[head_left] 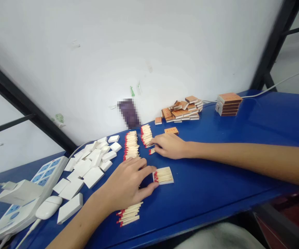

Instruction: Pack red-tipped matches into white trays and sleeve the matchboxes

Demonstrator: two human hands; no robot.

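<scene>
My left hand (128,180) has its thumb and index finger at the left corners of a white matchbox tray (172,175), which lies flat on the table. Inside the tray are red-tipped matches (164,175). Beyond it, my right hand (170,145) is closed at the near end of a column of matches (146,134), fingertips on a few of them. A second match column (131,143) runs down behind my left hand, which hides part of it. More matches (130,215) lie below my left wrist. An orange matchbox (171,130) sits just behind my right hand.
White trays (83,168) are heaped on the left, beside a power strip (41,183) with a white plug and cable. Orange matchboxes (181,112) form a pile against the wall; others are stacked (228,104) farther right. A pixelated dark patch (129,113) covers the wall. The blue table (216,180) ends near my lap.
</scene>
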